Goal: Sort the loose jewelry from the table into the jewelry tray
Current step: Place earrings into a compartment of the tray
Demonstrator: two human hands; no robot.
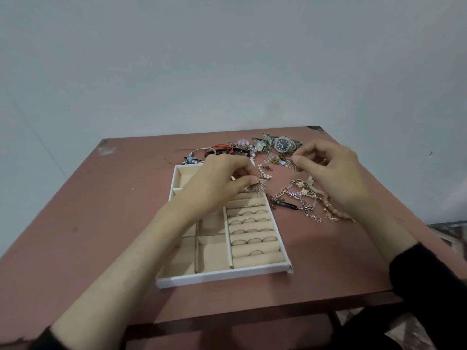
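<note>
A white jewelry tray [222, 275] with beige compartments lies in the middle of the table, and several rings [250, 220] sit in the roll slots on its right side. My left hand [222, 181] hovers over the tray's upper part and pinches a spiky metal earring [261, 184]. To the right of the tray, above the loose pieces, my right hand [328, 168] pinches a matching spiky earring [290, 164]. More loose jewelry lies beyond and right of the tray: two watches [281, 143], bracelets [202, 154], and tangled chains and beads [305, 200].
The reddish-brown table [101, 223] ends at a front edge near me, with a dark frame bar [240, 322] below it. A plain pale wall stands behind. Patterned fabric [449, 231] shows at the right beyond the table.
</note>
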